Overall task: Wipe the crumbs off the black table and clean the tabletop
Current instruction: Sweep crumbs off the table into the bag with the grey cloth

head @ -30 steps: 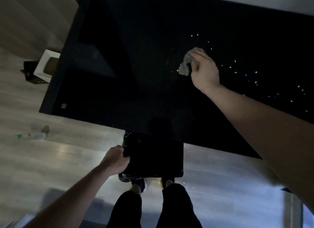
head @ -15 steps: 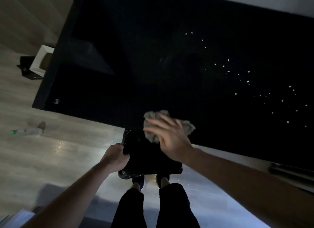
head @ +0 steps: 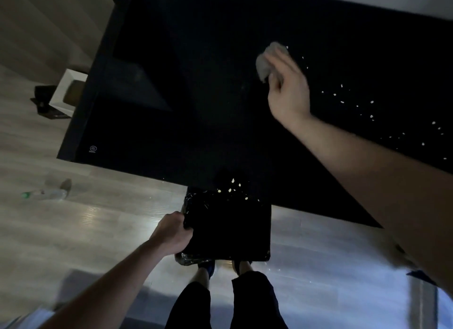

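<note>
Right grip point(head: 286, 88) bunches a soft, limp grey cloth point(head: 268, 61) mid-desk beside light loose crumbs point(head: 355, 103), while left grip point(head: 172, 233) clutches the bin point(head: 228, 230) rim at the desk's point(head: 171, 83) near edge.

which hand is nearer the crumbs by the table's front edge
Left. The left hand grips the bin just below those crumbs. The right hand holds the cloth far up the table.

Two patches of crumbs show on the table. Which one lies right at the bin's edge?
The small cluster of crumbs at the table's near edge, just above the black-lined bin gripped by the left hand. The scattered crumbs lie far right, beyond the right hand holding the cloth.
</note>
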